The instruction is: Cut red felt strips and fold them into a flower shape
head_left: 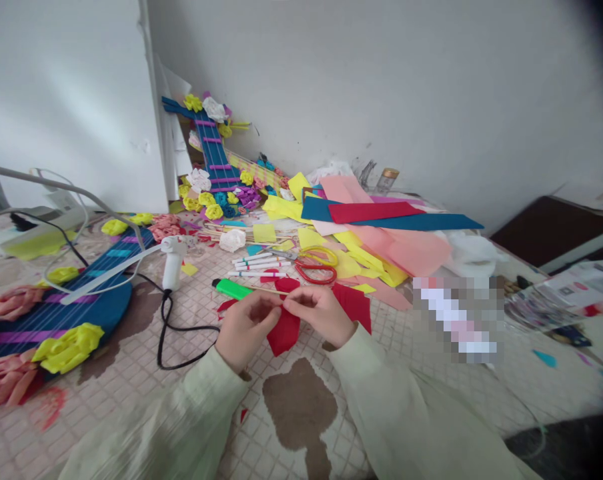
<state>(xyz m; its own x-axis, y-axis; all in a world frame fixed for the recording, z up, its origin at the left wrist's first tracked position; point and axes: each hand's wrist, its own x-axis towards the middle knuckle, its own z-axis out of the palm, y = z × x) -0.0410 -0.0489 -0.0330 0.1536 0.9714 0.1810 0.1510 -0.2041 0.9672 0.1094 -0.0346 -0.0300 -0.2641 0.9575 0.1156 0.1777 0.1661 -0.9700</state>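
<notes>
My left hand (246,328) and my right hand (319,313) meet over the table, thumbs and fingers pinched together. Between them hangs a piece of red crepe paper (284,333), gripped near its upper edge. A thin wooden stick (269,289) runs just behind the fingertips; whether a hand touches it I cannot tell. More red paper (356,307) lies beyond my right wrist. A green utility knife (232,289) rests behind my left hand. Scissors with red and yellow handles (316,272) lie behind my right hand, beside several white markers (261,264).
A white hot glue gun (172,267) with a black cord stands left. A blue paper guitar with crepe flowers (101,293) lies at far left; another guitar (214,153) leans at the back. Crepe paper strips (396,220) pile up behind. A plastic box (551,300) sits right.
</notes>
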